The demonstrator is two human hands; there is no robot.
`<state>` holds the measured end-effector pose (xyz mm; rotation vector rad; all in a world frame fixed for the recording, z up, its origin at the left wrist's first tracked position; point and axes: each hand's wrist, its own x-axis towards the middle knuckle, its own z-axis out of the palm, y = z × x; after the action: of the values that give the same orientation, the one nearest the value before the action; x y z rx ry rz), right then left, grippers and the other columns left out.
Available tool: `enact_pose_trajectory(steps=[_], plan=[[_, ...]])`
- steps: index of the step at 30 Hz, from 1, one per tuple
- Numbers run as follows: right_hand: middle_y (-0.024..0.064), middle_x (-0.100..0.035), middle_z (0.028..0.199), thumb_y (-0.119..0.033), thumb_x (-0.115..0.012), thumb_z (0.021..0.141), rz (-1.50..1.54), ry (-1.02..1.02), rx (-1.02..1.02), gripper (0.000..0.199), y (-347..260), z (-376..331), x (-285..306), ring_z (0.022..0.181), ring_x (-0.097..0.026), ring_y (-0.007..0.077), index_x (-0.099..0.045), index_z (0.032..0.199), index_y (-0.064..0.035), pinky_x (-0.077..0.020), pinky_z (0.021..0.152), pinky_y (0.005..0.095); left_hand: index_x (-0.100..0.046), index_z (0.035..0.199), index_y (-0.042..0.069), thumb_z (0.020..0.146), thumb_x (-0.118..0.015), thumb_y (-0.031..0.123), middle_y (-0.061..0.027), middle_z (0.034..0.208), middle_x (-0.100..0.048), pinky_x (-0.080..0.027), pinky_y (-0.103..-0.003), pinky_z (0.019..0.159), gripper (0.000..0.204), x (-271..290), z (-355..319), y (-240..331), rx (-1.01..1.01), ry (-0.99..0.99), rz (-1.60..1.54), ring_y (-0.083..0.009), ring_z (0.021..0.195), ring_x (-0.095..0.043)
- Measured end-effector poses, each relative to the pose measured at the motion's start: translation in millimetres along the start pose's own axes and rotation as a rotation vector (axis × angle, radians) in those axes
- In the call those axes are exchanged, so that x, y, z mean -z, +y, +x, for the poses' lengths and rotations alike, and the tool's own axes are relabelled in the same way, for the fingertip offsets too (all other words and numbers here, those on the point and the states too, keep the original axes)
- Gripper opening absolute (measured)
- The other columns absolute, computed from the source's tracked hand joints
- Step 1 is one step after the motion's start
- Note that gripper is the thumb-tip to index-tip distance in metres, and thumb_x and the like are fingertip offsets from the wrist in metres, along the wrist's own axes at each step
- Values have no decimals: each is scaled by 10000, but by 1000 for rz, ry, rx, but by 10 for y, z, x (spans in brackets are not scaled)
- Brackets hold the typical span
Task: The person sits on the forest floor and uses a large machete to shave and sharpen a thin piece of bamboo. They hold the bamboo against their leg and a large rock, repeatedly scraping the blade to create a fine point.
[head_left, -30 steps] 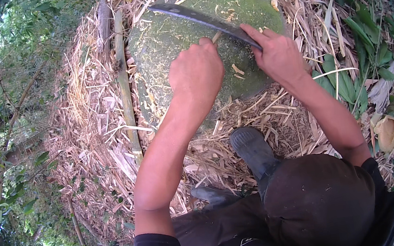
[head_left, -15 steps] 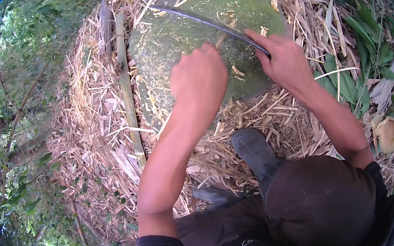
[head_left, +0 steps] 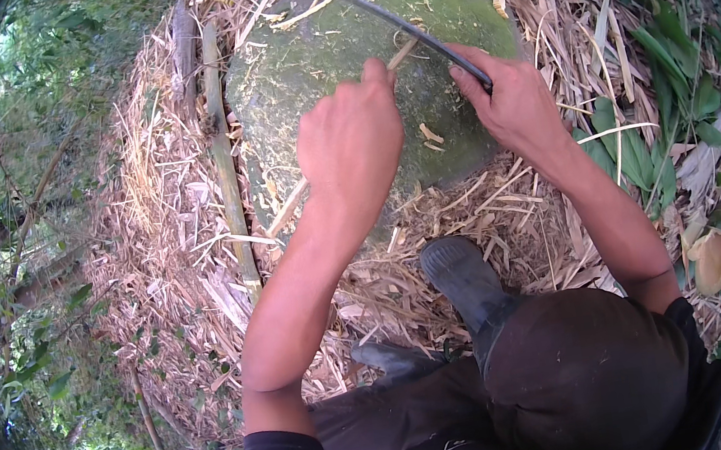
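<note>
My left hand is closed around a thin, pale strip of wood. One end shows past my fingers under the blade, and the other comes out near my wrist. In my closed right hand is a long dark machete, its blade slanting up to the far left across the strip's end. Its handle is mostly hidden by my fingers. Both hands are over a broad, mossy green stone scattered with pale shavings.
A greenish pole lies along the stone's left side. Dry leaves and wood chips cover the ground. My grey boot and bent, dark-trousered knee are near. At right are green leaves and a thick cut stem.
My left hand has shifted slightly left, and more of the strip shows at both ends. The machete has tilted, so its blade now looks thinner, with its tip a little farther away.
</note>
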<state>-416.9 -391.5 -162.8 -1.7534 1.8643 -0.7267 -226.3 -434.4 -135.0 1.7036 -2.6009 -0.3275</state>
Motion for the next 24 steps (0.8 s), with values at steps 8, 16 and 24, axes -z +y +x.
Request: enact_pose_trajectory(steps=[8,16,24], plan=[[196,-651,697,-211,-572,984,-32,-25,19,280,-64,133,53,669,-666,390,-559,1239,-95,-489,600,510,-671,926,32,1043,-477,260,-167,649,-651,-510,-456,523,321,289,237,-47,-137,64,191,-336,591,-678],[207,-641,717,-219,-582,992,-147,-22,72,267,-114,196,100,664,-644,416,-587,1238,-114,-487,592,487,-695,966,15,1029,-483,221,-190,740,-689,-563,-461,629,302,339,360,27,-132,0,186,-356,701,-709],[193,-666,760,-158,-590,958,-151,36,172,236,14,152,49,679,-662,419,-569,1189,-111,-503,572,514,-701,980,9,1035,-474,226,-186,741,-702,-575,-470,625,319,326,353,42,-110,-38,172,-361,713,-721]])
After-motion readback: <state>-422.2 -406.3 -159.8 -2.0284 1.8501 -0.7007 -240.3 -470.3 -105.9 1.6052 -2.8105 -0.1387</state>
